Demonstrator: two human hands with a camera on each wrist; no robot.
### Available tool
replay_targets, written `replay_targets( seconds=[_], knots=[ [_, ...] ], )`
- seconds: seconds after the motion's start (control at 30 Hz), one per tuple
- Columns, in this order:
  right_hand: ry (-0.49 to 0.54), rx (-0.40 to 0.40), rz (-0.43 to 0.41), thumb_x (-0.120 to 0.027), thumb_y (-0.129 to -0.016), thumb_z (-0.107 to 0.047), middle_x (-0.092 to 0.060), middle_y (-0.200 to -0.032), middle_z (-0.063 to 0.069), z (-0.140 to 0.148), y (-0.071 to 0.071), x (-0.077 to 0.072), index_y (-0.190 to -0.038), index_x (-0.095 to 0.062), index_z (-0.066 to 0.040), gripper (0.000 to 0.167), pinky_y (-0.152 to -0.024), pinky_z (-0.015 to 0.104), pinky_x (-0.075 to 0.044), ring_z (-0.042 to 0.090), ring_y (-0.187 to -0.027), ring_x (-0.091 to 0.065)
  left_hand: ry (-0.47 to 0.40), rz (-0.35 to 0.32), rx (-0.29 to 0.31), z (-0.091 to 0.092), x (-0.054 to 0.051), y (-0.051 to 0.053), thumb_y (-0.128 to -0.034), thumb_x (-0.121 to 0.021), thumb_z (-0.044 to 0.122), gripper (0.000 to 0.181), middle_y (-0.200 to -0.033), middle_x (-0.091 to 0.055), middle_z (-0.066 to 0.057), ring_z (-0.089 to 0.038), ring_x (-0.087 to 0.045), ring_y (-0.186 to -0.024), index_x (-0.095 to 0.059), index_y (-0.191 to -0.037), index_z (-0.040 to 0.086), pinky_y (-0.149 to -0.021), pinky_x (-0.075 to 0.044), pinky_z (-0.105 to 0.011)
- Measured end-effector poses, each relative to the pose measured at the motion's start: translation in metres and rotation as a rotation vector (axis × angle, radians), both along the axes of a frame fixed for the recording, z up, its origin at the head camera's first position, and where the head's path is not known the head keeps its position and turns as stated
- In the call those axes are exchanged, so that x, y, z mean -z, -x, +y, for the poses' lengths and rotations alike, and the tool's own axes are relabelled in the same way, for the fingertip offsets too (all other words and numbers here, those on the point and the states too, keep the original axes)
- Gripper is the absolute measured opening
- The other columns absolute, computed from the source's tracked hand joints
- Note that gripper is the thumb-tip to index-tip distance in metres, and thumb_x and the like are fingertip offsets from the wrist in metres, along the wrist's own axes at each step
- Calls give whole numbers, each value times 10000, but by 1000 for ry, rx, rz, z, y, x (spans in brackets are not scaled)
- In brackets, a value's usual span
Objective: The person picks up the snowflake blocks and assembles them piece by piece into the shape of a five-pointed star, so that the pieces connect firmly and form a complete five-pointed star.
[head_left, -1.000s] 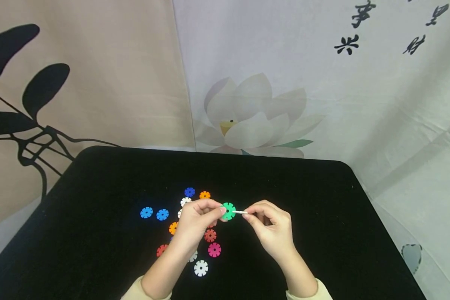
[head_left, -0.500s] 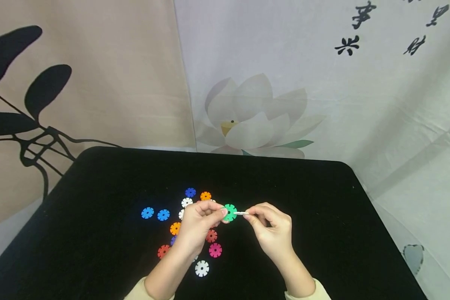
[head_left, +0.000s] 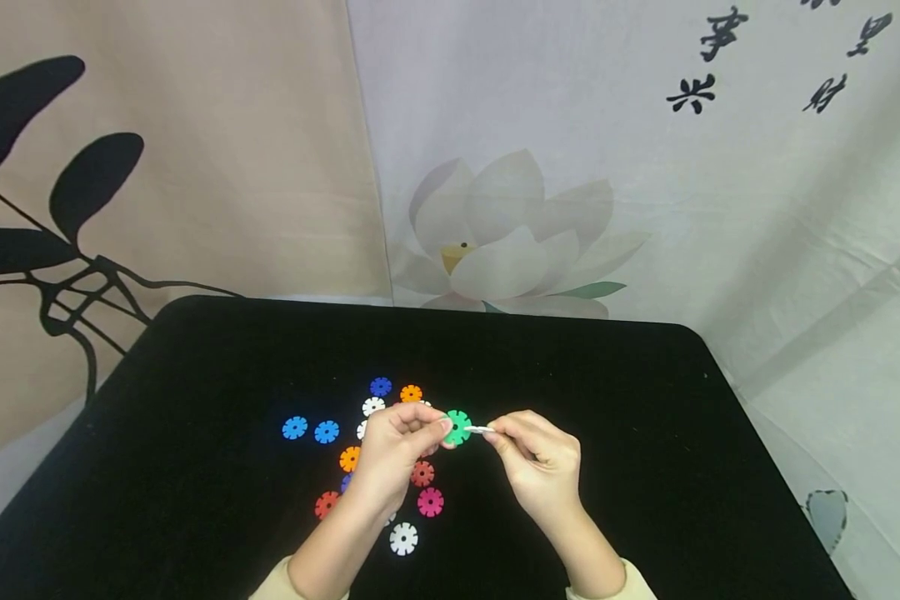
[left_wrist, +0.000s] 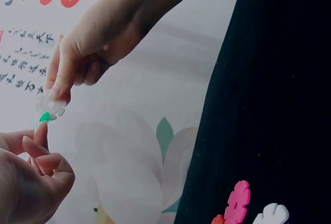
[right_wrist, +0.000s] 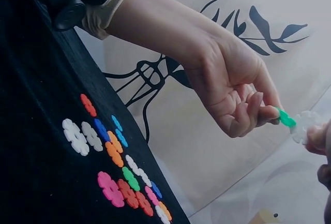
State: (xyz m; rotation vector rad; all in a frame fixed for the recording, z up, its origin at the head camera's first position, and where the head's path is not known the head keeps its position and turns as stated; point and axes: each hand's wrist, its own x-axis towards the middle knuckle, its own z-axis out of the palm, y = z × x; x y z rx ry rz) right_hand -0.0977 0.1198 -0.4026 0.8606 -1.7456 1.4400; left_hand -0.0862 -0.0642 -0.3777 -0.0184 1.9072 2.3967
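In the head view my left hand [head_left: 397,446] pinches a green notched plastic disc [head_left: 458,427] between thumb and fingers, its flat face toward the camera. My right hand [head_left: 543,467] pinches a white notched disc [head_left: 479,429], seen edge-on. The two discs meet at their rims, crosswise to each other, above the table. From the left wrist, the white disc [left_wrist: 54,107] shows its face and the green disc [left_wrist: 45,117] is partly covered by fingertips. The right wrist view shows the green disc [right_wrist: 286,118] against the white disc's edge; how deep the notches engage cannot be told.
Several loose notched discs lie on the black table [head_left: 607,367], left of and below the hands: light blue discs [head_left: 326,432], a pink disc [head_left: 431,502], a white disc [head_left: 403,539] and others. My left forearm hides some. A printed curtain [head_left: 525,100] hangs behind.
Both hands keep their grips and stay nearly in place. My right hand has shifted very slightly left and down, and the white disc tilts a little.
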Motion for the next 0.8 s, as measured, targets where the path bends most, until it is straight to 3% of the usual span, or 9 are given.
replay_targets(
  seconds=[0.4,0.8],
  knots=[
    [11,-1,65,-762,-800,-32,-671,-739,132,0,1,0,-853,-726,43,98,-464,169,-407,161,-589,-573,-84,-31,10,3,3,0,-847,-712,20,177,-760,-676,-116,-174,-613,-639,-634,-896,-131,-628,-509,-224],
    [-18,18,83,-744,-825,-77,-670,-732,138,0,3,-1,-829,-719,61,140,-469,159,-423,174,-577,-582,-71,-30,10,4,5,1,-858,-684,-7,132,-757,-673,-118,-164,-613,-637,-631,-877,-126,-627,-508,-221]
  ],
)
